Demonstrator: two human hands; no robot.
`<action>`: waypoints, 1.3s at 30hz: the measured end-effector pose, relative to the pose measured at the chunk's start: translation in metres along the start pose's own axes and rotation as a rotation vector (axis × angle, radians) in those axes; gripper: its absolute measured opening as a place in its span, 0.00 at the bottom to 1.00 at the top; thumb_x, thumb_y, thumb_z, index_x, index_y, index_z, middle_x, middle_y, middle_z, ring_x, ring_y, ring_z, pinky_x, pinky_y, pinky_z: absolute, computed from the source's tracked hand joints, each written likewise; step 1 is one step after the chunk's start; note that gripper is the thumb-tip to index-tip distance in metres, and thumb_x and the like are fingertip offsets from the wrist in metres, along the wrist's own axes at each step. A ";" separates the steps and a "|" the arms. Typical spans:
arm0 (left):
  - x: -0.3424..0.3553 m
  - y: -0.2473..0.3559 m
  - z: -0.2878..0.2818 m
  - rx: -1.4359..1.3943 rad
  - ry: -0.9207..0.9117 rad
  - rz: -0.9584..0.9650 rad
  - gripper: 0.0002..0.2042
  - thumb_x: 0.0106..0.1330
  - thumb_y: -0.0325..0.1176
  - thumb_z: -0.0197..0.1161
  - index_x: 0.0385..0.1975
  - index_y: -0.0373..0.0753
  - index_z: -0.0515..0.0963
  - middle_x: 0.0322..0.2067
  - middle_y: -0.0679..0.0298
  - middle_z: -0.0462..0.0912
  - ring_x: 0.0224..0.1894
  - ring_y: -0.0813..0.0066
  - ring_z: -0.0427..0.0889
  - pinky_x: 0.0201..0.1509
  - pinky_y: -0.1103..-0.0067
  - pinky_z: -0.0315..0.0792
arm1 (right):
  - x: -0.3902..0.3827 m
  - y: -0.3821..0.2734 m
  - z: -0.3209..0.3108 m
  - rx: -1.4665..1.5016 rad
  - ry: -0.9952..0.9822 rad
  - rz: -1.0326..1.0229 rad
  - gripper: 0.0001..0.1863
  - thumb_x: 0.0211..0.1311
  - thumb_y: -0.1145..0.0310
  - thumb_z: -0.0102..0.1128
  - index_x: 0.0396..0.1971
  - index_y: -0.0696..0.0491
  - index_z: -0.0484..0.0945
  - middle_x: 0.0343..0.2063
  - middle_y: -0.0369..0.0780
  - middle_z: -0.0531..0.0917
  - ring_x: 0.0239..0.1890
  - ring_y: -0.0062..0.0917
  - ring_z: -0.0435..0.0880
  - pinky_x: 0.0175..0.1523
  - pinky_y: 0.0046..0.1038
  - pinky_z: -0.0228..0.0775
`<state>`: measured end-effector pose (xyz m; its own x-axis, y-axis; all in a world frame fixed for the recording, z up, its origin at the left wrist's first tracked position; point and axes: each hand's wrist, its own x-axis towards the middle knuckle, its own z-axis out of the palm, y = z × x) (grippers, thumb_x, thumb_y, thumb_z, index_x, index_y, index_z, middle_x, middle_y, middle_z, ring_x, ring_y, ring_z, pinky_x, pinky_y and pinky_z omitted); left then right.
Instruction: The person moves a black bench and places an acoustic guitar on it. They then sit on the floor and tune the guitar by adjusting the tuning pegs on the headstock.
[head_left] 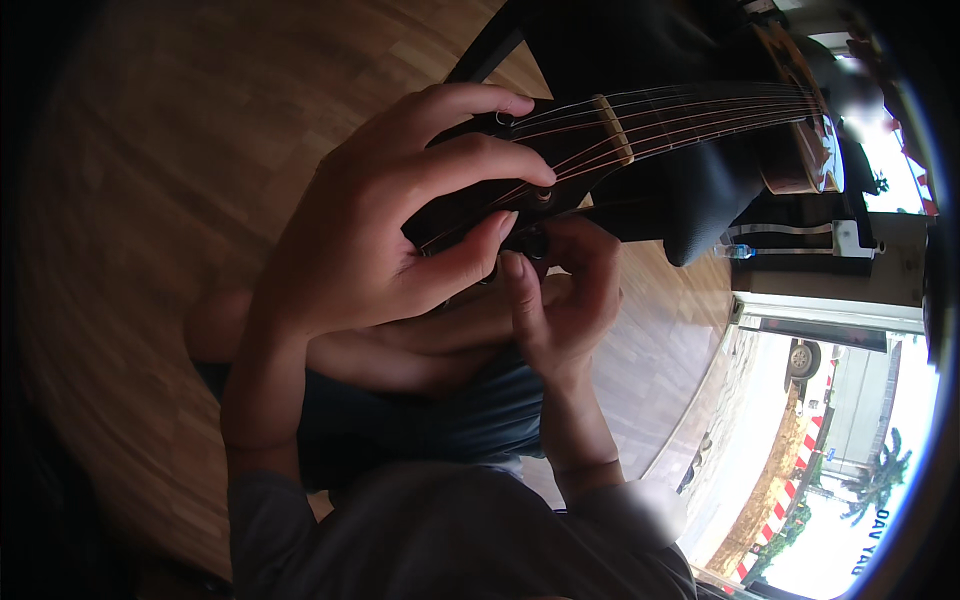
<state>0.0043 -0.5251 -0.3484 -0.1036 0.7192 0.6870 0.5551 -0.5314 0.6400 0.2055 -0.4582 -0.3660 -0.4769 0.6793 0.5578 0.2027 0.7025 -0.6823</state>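
Wooden floor point(150, 250) beneath hands gripping guitar headstock point(520, 190)

Guitar headstock point(480, 205) betw. both hands, L point(390, 230) above R point(565, 300), over lap.

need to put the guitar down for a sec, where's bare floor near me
The widest bare patch is the wooden floor to the left of the left hand, running up past the guitar headstock. A narrower bare strip lies right of the right hand, toward the doorway. It is crowded in the middle, where both hands meet at the headstock above the lap.
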 end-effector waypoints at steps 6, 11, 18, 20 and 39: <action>0.000 0.004 0.000 -0.008 -0.010 -0.046 0.16 0.61 0.23 0.67 0.49 0.37 0.84 0.62 0.48 0.77 0.61 0.56 0.81 0.62 0.68 0.76 | 0.006 -0.002 -0.003 -0.010 -0.116 0.041 0.11 0.65 0.68 0.73 0.39 0.57 0.81 0.24 0.38 0.82 0.25 0.20 0.81 0.31 0.21 0.71; 0.001 0.008 -0.001 -0.048 -0.014 -0.086 0.16 0.61 0.23 0.67 0.50 0.37 0.84 0.63 0.49 0.77 0.61 0.56 0.80 0.62 0.68 0.76 | -0.002 -0.002 -0.006 0.546 -0.202 0.565 0.11 0.74 0.65 0.64 0.36 0.58 0.80 0.24 0.38 0.82 0.29 0.13 0.80 0.34 0.23 0.72; 0.001 0.006 -0.008 0.053 -0.047 -0.066 0.16 0.61 0.23 0.65 0.50 0.37 0.83 0.63 0.47 0.76 0.59 0.59 0.81 0.61 0.69 0.76 | 0.008 -0.006 0.002 0.037 -0.061 -0.019 0.10 0.67 0.68 0.71 0.34 0.57 0.79 0.25 0.41 0.84 0.24 0.27 0.84 0.28 0.25 0.72; 0.003 0.009 -0.006 0.040 -0.053 -0.083 0.16 0.62 0.23 0.65 0.50 0.36 0.82 0.63 0.47 0.76 0.58 0.60 0.81 0.60 0.70 0.76 | 0.008 -0.010 -0.002 0.129 -0.111 0.132 0.12 0.69 0.68 0.69 0.27 0.57 0.79 0.22 0.41 0.82 0.20 0.28 0.82 0.25 0.28 0.69; -0.002 0.005 0.016 0.099 -0.100 -0.116 0.16 0.73 0.31 0.56 0.57 0.32 0.75 0.70 0.41 0.66 0.70 0.47 0.69 0.72 0.60 0.67 | 0.000 0.010 -0.030 0.056 -0.004 -0.107 0.11 0.65 0.66 0.68 0.41 0.54 0.78 0.31 0.40 0.79 0.32 0.35 0.84 0.30 0.37 0.76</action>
<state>0.0207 -0.5217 -0.3520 -0.0919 0.8165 0.5700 0.6235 -0.3992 0.6722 0.2327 -0.4445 -0.3586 -0.4970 0.5999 0.6270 0.1022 0.7580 -0.6442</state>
